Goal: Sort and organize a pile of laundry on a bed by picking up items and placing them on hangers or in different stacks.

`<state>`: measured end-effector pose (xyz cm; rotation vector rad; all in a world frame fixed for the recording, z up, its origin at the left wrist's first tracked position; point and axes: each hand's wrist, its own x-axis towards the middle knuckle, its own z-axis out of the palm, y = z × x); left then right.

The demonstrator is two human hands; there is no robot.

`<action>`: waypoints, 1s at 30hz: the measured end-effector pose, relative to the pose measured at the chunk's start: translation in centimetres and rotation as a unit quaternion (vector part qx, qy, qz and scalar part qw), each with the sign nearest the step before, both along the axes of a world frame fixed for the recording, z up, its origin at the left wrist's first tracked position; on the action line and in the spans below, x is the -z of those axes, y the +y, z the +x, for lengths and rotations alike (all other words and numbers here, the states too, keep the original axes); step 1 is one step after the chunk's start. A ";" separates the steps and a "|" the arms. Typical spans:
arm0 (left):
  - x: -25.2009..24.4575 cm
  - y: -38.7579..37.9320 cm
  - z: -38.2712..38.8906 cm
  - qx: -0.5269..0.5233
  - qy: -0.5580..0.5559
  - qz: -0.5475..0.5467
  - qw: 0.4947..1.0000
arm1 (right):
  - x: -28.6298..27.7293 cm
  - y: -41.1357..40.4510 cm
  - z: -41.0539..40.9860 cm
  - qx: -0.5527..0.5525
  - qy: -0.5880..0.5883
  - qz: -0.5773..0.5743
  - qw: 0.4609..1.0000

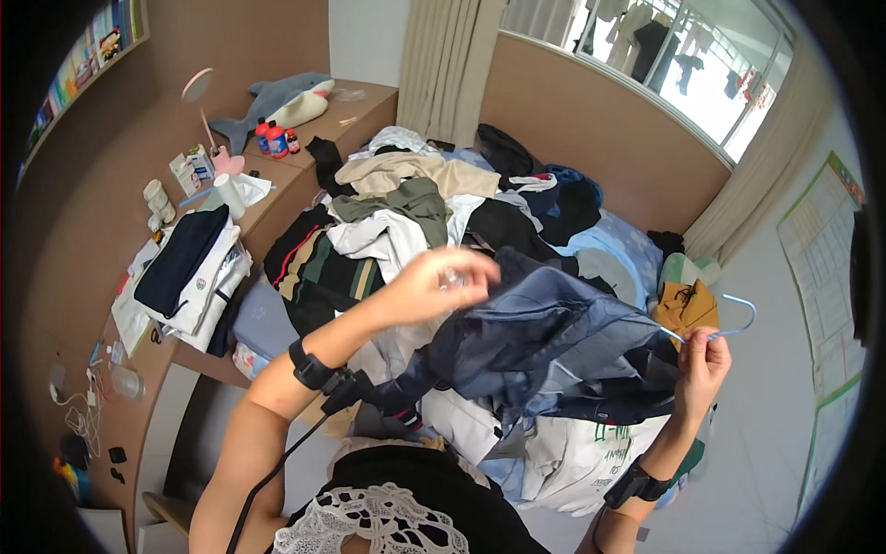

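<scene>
My right hand (pixel 702 356) grips a light blue wire hanger (pixel 747 305) just below its hook, at the right. From the hanger a dark navy garment (pixel 554 332) spreads leftward, tilted nearly flat above the clothes. My left hand (pixel 439 284), blurred, is at the garment's far-left edge with its fingers curled. A small clear, shiny thing (pixel 452 278) shows by the left palm; what it is and whether it is held cannot be told. Under the garment lies a white cloth item (pixel 588 457) bearing writing.
Piled clothes cover the bed (pixel 266 315), with a beige garment (pixel 422 173) and a striped garment (pixel 332 270) among them. Along the left, a desk (pixel 270 215) holds folded clothes (pixel 190 270), bottles (pixel 275 138) and a plush shark (pixel 284 100). A black cable (pixel 277 464) trails from my left forearm band.
</scene>
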<state>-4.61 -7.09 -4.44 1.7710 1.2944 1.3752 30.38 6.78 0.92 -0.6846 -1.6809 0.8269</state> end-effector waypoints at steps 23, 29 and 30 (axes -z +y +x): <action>-9.6 -0.7 -8.3 -0.096 -0.264 0.068 0.957 | -3.4 0.6 3.4 -0.124 0.019 -0.035 0.991; -10.6 -0.8 -9.5 -0.051 -0.146 -0.033 0.987 | -4.0 0.4 3.4 -0.117 0.055 -0.009 0.992; -10.1 -0.7 -10.2 -0.053 -0.154 -0.036 0.986 | -4.1 0.3 3.1 -0.122 0.056 -0.009 0.991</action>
